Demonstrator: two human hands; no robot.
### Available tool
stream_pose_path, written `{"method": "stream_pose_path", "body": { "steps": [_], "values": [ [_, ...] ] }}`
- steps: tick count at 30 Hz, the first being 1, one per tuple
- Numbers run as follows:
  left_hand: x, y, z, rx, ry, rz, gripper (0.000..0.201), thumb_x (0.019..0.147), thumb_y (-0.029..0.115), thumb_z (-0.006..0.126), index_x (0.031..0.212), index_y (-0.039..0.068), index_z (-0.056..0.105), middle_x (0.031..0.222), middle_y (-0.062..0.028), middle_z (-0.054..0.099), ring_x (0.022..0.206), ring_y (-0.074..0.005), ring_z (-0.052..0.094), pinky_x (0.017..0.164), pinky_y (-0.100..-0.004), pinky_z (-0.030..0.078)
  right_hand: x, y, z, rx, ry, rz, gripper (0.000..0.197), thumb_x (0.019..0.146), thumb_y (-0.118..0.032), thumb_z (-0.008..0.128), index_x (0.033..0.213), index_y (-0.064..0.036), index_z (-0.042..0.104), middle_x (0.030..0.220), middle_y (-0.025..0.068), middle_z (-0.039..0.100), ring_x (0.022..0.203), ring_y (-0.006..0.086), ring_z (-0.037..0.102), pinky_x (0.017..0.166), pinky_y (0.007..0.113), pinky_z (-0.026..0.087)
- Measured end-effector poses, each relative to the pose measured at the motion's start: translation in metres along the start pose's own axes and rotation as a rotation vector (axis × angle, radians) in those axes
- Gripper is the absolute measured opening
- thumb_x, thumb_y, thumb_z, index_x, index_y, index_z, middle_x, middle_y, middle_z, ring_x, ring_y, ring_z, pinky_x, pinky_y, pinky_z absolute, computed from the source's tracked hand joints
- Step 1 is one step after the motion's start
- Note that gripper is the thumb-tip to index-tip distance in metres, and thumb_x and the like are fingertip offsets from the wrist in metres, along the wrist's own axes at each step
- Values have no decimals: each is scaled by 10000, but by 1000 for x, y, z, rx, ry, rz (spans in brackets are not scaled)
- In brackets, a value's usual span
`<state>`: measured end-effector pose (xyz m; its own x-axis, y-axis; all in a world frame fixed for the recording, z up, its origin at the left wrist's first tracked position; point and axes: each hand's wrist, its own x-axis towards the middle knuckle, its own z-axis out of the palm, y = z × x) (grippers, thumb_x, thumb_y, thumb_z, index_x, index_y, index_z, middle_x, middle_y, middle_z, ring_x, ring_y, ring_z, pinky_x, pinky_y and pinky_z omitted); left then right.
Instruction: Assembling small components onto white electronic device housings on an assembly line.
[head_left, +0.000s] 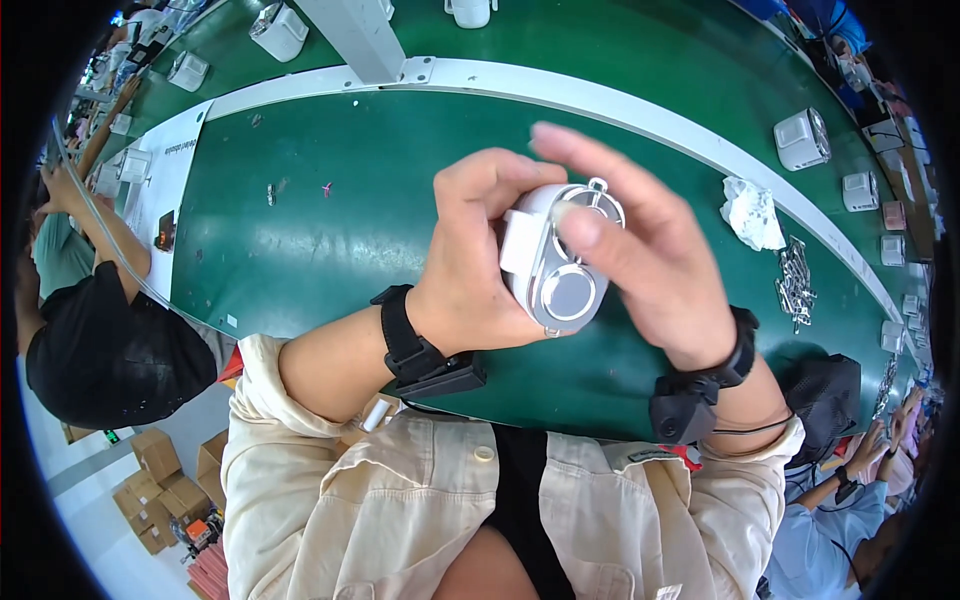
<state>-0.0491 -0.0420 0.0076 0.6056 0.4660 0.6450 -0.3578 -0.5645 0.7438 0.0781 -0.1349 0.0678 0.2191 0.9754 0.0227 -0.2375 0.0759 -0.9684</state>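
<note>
A white, rounded device (568, 292) is gripped in my left hand (455, 245), above the green table. Its silver face is turned up and carries two round discs, with a small metal loop at the top end and another at the bottom. Around its left side wrap the fingers and palm of my left hand. My right hand (665, 255) is at the device's right, slightly blurred, with fingers stretched out and apart. Its thumb lies over the upper disc; whether it presses there I cannot tell.
Crumpled white plastic (752, 213) and a heap of small metal parts (795, 285) lie at right. A white rail (500, 80) crosses behind, with a post (360, 40). Similar white devices (802, 139) stand beyond it. Co-workers sit left (110, 350) and right.
</note>
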Motion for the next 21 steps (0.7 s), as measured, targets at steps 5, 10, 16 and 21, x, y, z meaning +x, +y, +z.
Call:
{"method": "stream_pose_path", "body": {
  "steps": [5, 10, 16, 21],
  "values": [
    [-3, -8, -1, 69, 2, 18, 831, 607, 141, 889, 1216, 37, 333, 1147, -165, 517, 945, -228, 627, 748, -331, 518, -2, 8, -1, 122, -89, 113, 528, 958, -243, 545, 1393, 27, 419, 1296, 127, 527, 1146, 180, 540, 986, 292, 414],
    [0, -2, 5, 87, 10, 10, 836, 615, 128, 881, 1223, 49, 313, 1121, -155, 515, 906, -225, 621, 724, -319, 511, 1, -1, -9, 149, -149, 154, 528, 957, -255, 521, 1376, 52, 428, 1297, 137, 532, 1158, 199, 542, 997, 305, 413],
    [1, -5, 2, 169, -127, 68, 941, 621, 77, 873, 1281, 70, 202, 1097, -155, 506, 922, -206, 597, 744, -314, 489, 3, 2, -6, 68, -159, 105, 543, 960, -295, 515, 1368, 54, 435, 1278, 139, 543, 1165, 199, 540, 998, 305, 413],
    [2, -5, 5, 42, 4, 83, 894, 562, 163, 925, 1229, 60, 339, 1076, -106, 508, 840, -189, 599, 700, -319, 513, -1, 5, 0, 268, -95, 170, 534, 973, -306, 505, 1374, 39, 435, 1267, 129, 552, 1137, 189, 555, 978, 297, 428]
  ]
}}
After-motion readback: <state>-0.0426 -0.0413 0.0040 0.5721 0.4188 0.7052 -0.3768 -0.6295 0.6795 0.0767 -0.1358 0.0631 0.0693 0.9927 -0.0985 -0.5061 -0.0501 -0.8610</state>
